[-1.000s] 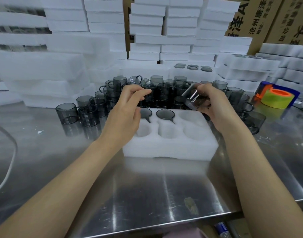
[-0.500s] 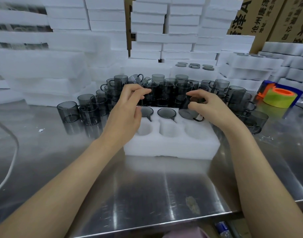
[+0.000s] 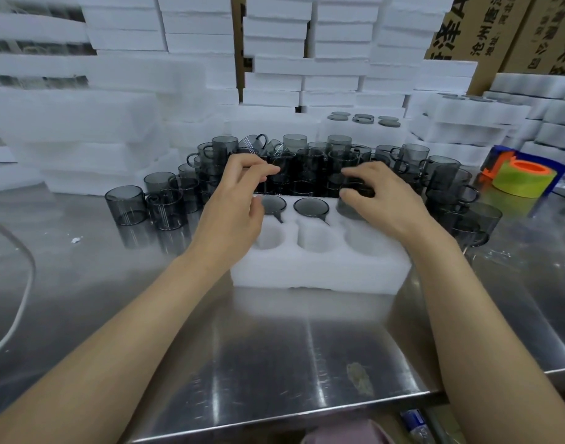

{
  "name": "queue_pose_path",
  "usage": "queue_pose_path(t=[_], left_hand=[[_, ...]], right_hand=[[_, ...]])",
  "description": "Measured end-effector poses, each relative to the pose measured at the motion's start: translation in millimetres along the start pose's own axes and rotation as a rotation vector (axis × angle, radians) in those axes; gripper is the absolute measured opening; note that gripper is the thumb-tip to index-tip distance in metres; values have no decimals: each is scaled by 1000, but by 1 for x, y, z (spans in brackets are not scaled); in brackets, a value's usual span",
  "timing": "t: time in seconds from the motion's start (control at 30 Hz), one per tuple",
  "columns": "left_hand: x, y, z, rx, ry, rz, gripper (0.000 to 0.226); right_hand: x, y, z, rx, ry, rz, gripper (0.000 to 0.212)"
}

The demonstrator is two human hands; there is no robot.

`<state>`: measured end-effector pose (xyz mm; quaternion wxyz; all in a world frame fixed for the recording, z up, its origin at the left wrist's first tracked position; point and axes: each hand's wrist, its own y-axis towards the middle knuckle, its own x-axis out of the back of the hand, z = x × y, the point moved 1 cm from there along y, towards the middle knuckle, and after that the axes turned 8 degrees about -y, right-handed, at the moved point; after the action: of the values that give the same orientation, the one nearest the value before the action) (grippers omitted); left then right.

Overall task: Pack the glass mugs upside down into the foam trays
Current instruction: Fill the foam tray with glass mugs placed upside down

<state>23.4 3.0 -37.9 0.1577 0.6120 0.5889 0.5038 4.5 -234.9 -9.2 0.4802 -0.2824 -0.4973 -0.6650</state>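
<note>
We log: foam tray (image 3: 319, 270), inverted mugs (image 3: 310, 207) at 11 and 12 o'clock; our right hand (image 3: 386, 200) grips third mug (image 3: 350, 211) at 1 o'clock.

Both bare forearms reach from the lower corners to mid-frame. The left hand (image 3: 236, 203) hovers palm down, fingers loosely bent, holding nothing. The right hand (image 3: 386, 200) curls around a mug (image 3: 346, 209).

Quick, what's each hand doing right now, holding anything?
Left hand: fingers loosely curled, holding nothing.
Right hand: gripping a glass mug at the foam tray, far right pocket.
</note>
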Motion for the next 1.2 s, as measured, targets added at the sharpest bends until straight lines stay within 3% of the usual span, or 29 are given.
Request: queue_pose_path(t=[0.07, 0.2, 0.27, 0.37, 0.47, 0.53, 0.9, 1.1, 1.2], left_hand=[[0, 1, 0, 8, -5, -21, 44], [8, 3, 9, 157, -59, -203, 25], [18, 2, 20, 268, 130, -274, 27], [33, -4, 40, 476, 572, -149, 38], [35, -11, 50, 717, 764, 20, 48], [33, -14, 52, 779, 834, 76, 52], [21, -10, 38, 732, 803, 38, 14], [22, -4, 21, 472, 428, -197, 16], [20, 3, 12, 394, 164, -210, 16]], right_hand=[[-3, -1, 4, 63, -31, -36, 47], [-15, -2, 3, 67, -228, 220, 65], [-17, -1, -1, 57, -262, 316, 72], [-20, 2, 0, 31, -302, 440, 77], [-23, 4, 1, -1, -307, 499, 81], [-23, 4, 1, -10, -302, 506, 82], [-28, 8, 5, 10, -392, 505, 98], [-28, 7, 4, 24, -365, 488, 125], [-29, 6, 4, 31, -360, 471, 124]])
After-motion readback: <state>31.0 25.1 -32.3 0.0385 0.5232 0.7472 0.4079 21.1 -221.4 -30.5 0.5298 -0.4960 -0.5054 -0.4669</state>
